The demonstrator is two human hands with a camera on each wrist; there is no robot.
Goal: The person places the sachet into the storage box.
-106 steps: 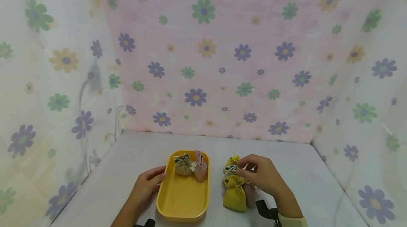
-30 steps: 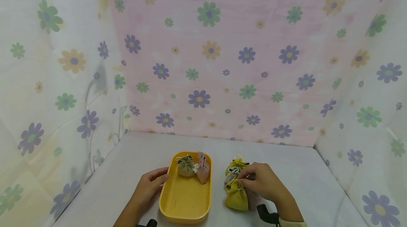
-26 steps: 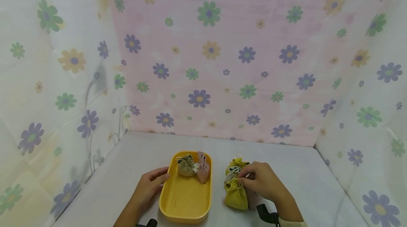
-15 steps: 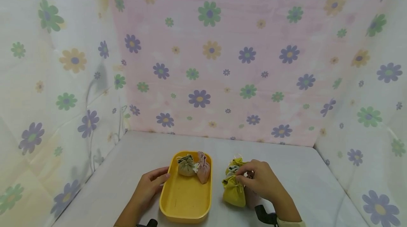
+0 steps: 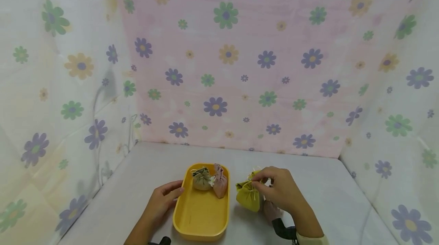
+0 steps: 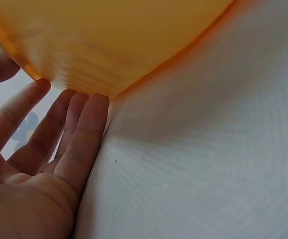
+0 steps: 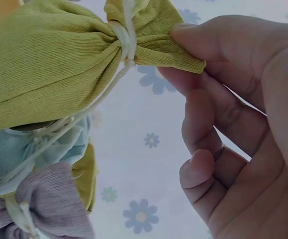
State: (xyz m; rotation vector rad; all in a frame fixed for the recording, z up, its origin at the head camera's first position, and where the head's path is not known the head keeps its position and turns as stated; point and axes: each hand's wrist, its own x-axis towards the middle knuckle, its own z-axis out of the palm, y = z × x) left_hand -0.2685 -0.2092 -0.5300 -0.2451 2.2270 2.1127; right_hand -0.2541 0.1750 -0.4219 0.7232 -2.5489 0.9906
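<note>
My right hand (image 5: 282,191) pinches the gathered top of a yellow-green drawstring pouch (image 5: 247,198) between thumb and index finger. In the right wrist view that pouch (image 7: 44,64) hangs sideways, its white cord trailing. Below it there are a light blue pouch (image 7: 9,154), a mauve pouch (image 7: 54,196) and part of another yellow-green pouch (image 7: 88,177). My left hand (image 5: 159,201) touches the left side of a yellow tray (image 5: 199,218), fingers (image 6: 81,144) fairly straight with their tips against its wall. Inside lie a grey-green pouch (image 5: 201,180) and a pink pouch (image 5: 220,186) at the far end.
The tray stands on a white tabletop (image 5: 154,157). A flowered cloth (image 5: 226,85) encloses the back and both sides. Dark wrist mounts (image 5: 284,229) show at the lower edge of the head view.
The right hand has pinched the nearer yellow-green pouch by its top and moved it up and left toward the tray, uncovering the mauve pouch. The left hand stays at the tray.
</note>
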